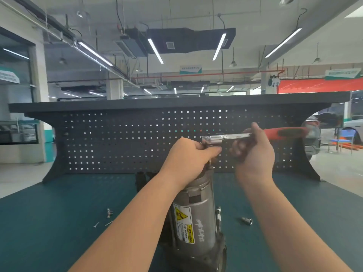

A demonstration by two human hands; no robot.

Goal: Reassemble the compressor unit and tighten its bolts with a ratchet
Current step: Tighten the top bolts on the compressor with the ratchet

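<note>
The grey compressor unit (198,214) stands upright on the green bench mat, a yellow warning label on its side. My left hand (188,158) grips its top end, fingers curled beside the ratchet's head. The ratchet (225,138) lies level above the unit, its chrome head over the top and its red and black handle (284,132) pointing right. My right hand (253,152) holds the ratchet's chrome shaft, thumb up along it. The bolt under the head is hidden by my left hand.
Loose bolts (108,213) lie on the mat (59,222) left of the unit. A chrome socket (247,220) lies to the right, an extension bar (218,213) against the unit. A black pegboard (137,138) walls the bench's far edge. A dark part (140,179) stands behind.
</note>
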